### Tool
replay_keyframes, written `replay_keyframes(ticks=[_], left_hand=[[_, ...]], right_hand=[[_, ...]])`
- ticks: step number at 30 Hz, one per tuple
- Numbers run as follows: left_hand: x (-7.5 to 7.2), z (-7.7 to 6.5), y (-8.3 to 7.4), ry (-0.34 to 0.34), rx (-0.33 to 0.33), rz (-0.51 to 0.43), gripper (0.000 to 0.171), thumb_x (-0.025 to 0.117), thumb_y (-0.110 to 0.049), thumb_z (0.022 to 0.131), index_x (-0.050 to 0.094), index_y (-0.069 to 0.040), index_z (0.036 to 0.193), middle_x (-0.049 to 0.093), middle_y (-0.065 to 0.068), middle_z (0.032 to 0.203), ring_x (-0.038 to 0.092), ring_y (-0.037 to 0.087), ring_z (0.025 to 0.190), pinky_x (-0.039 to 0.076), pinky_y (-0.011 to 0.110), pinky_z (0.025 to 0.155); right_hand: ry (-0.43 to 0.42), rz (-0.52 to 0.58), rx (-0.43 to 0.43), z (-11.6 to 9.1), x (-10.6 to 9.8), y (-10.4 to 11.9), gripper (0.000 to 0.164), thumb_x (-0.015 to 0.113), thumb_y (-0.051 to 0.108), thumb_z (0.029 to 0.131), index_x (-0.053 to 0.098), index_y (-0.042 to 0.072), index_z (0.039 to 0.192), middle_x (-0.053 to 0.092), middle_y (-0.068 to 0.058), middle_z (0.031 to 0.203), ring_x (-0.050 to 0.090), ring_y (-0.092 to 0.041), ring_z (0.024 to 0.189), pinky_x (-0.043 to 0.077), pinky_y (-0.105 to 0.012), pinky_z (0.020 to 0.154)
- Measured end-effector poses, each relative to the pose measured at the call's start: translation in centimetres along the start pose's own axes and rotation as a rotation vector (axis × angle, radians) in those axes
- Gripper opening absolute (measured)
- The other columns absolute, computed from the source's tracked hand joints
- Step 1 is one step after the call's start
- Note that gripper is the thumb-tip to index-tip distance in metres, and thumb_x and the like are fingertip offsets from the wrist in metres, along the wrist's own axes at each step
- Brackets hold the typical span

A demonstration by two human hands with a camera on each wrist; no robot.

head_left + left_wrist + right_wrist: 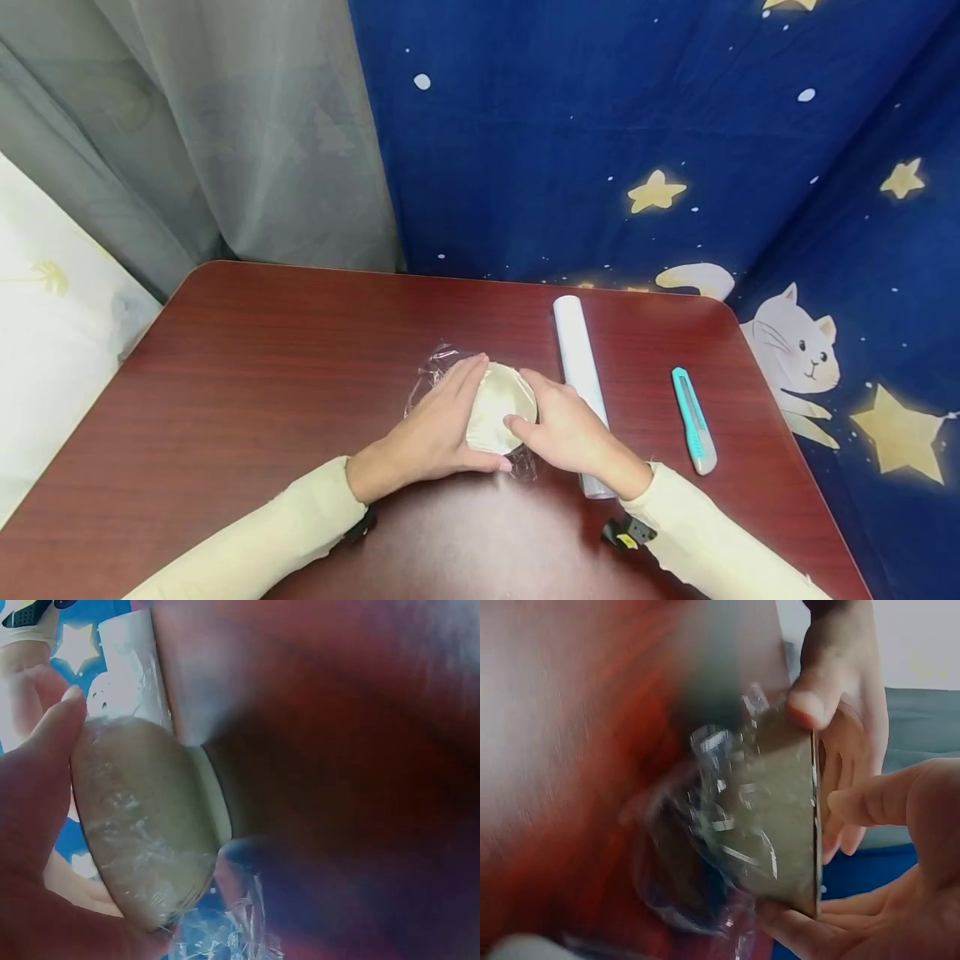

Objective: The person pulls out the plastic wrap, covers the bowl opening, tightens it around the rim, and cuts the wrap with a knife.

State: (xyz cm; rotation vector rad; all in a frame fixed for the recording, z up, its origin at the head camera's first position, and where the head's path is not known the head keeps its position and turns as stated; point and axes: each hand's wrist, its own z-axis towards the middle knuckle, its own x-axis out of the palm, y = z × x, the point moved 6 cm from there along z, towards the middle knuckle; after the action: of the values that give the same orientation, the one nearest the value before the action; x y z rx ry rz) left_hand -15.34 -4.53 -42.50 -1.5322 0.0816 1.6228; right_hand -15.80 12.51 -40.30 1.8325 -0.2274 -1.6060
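Observation:
A cream bowl [501,407] with clear plastic wrap over its mouth stands between the two hands above the table's middle. The left hand [438,425] grips its left side, the thumb along the near edge. The right hand [570,423] holds the right side, its thumb over the top. Loose plastic wrap [433,371] sticks out past the rim at the left. In the left wrist view the bowl [142,817] shows its side and foot, with film clinging to it. Crumpled wrap [727,817] hangs around the bowl's side in the right wrist view.
A white roll of plastic film [579,354] lies just right of the hands, partly behind the right wrist. Further right is a teal utility knife [693,421]. The brown table [262,358] ends at curtains behind it.

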Motion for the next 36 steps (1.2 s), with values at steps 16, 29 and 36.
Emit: replay_keyframes(ticks=[16,29,36], left_hand=[[0.0,-0.5,1.2,0.008,-0.132,-0.111,0.128,0.090,-0.066,0.083,0.028,0.002,0.171,0.028,0.018,0.178,0.027,0.039,0.164,0.028,0.062,0.128],[1.0,-0.8,0.8,0.095,-0.047,0.168,0.137,0.073,-0.085,0.085,0.022,0.008,0.171,0.012,0.023,0.181,0.014,0.037,0.168,0.024,0.058,0.130],[1.1,-0.9,1.1,0.107,-0.071,0.216,0.134,0.064,-0.089,0.088,0.023,0.008,0.170,0.011,0.022,0.182,0.016,0.035,0.168,0.029,0.056,0.129]], right_hand=[[0.011,-0.050,-0.104,-0.1,-0.7,-0.1,0.070,0.069,0.027,0.105,0.045,0.000,0.166,0.049,-0.021,0.166,0.052,-0.042,0.149,0.044,-0.063,0.118],[0.166,-0.375,-0.290,-1.5,2.9,1.0,0.081,0.033,0.063,0.116,0.026,0.006,0.174,0.009,-0.006,0.184,0.005,-0.027,0.169,0.017,-0.059,0.132],[0.131,-0.374,-0.229,-1.3,3.0,-0.2,0.090,0.037,0.068,0.113,0.024,0.003,0.174,0.006,-0.011,0.184,0.004,-0.025,0.169,0.019,-0.055,0.133]])
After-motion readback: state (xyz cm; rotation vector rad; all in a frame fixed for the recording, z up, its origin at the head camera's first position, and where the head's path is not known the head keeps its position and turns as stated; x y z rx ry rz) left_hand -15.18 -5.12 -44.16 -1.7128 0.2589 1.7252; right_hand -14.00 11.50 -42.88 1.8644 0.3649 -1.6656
